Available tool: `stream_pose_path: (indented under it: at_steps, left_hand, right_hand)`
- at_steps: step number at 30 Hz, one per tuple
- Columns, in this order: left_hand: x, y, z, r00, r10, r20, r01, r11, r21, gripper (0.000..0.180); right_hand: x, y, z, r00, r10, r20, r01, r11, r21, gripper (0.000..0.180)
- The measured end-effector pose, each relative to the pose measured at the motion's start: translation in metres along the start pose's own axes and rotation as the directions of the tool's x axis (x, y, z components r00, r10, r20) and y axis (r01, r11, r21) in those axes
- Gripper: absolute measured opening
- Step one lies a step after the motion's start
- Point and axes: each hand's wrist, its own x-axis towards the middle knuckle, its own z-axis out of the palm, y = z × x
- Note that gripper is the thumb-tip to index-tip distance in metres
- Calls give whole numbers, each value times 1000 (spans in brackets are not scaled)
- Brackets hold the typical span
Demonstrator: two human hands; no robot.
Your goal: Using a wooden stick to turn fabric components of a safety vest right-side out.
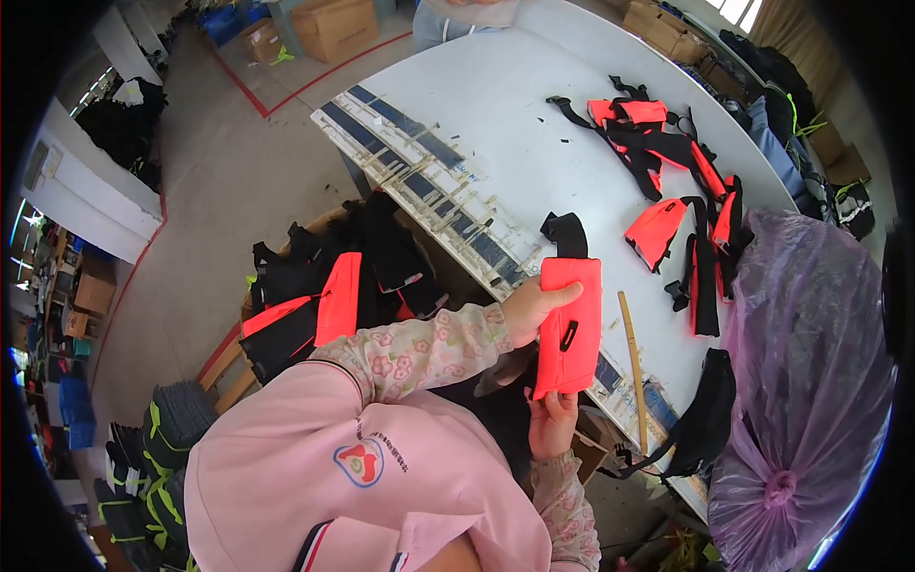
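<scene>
A bright coral-red fabric pouch with a black webbing strap at its far end is held up over the near table edge. My left hand is closed on its left side, thumb lying across the front. At the bottom corner, my right hand pinches the lower edge between thumb and fingers. A small black tab sits on the pouch's face. Just right of it, a wooden stick lies on the white table.
More coral-and-black strapped pieces lie across the table. A black bag and a big purple plastic sack stand at the right. Left of the table, a box holds black and coral pieces. Another person is at the far edge.
</scene>
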Motion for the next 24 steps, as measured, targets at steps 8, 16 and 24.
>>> stream_pose_path:
  at_steps: [8, 16, 24]
  left_hand:
    - [-52, 119, -35, 941, 266, -210, -155, 888, 432, 22]
    - [-48, 104, -42, 852, 445, -276, -77, 628, 774, 28]
    - [-52, 115, -54, 840, 404, -362, -166, 827, 537, 25]
  right_hand:
    - [48, -55, -37, 999, 16, 40, 11, 803, -595, 15]
    - [68, -70, 0, 956, 8, 292, 261, 423, -868, 20]
    - [48, -132, -107, 924, -381, 17, -229, -589, -775, 37]
